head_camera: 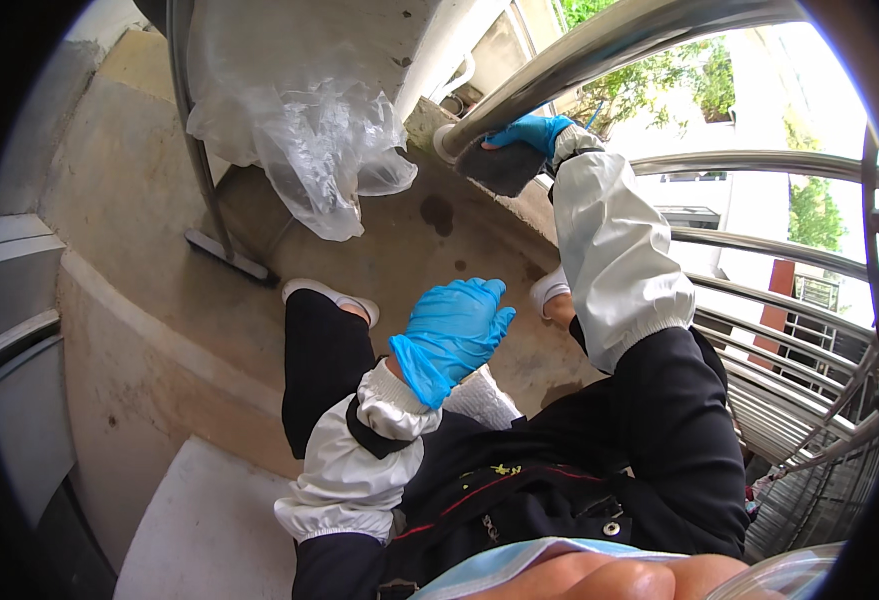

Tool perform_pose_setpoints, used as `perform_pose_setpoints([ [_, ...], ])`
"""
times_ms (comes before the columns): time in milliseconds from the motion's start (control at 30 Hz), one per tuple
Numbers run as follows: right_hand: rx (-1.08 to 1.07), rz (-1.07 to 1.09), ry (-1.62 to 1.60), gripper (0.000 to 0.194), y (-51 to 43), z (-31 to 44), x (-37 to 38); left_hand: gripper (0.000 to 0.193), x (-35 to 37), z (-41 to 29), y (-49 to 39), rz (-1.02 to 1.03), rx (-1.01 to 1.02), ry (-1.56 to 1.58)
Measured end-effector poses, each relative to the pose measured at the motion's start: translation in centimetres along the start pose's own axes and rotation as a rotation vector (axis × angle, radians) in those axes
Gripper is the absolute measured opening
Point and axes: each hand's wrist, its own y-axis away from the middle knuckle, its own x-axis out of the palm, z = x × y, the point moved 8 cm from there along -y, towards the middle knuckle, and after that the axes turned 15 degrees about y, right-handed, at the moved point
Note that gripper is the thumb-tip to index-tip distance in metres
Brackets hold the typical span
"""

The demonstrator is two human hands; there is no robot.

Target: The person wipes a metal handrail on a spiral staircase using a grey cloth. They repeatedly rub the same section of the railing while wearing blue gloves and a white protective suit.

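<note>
My right hand (535, 133), in a blue disposable glove, reaches out ahead and grips a dark grey cleaning cloth or pad (503, 165). The pad is at the lower side of a thick stainless steel rail (597, 56), close to its round base flange (445, 144). In front of my lap, my left hand (450, 330) is gloved too, its back turned up and its fingers curled. Its palm is hidden, so I cannot see whether anything is inside. A white textured cloth or pad (484, 397) shows just below the left wrist.
A translucent plastic bag (319, 150) hangs ahead, beside a long-handled broom or floor brush (229, 259). Thinner steel railing bars (769, 251) run along the right. The concrete floor (409, 255) has dark wet spots. A pale slab (214, 525) lies at lower left.
</note>
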Motion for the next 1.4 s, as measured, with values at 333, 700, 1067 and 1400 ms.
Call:
perform_pose_setpoints([
  [333,-0.008,-0.039,0.021,0.041,-0.9,-1.2,0.4,0.038,-0.1,0.6,0.7,0.064,-0.087,0.003],
  [700,0.057,-0.341,0.296,0.041,0.2,0.3,0.0,0.037,-0.1,0.2,0.0,0.09,-0.045,-0.006],
  [1067,0.405,-1.186,0.747,0.01,4.9,2.7,0.3,0.034,2.0,0.0,-2.4,0.146,-0.11,-0.15],
  [1400,0.317,-1.113,0.54,0.011,3.9,0.8,0.2,0.035,3.5,-0.4,-3.6,0.139,-0.033,-0.196],
])
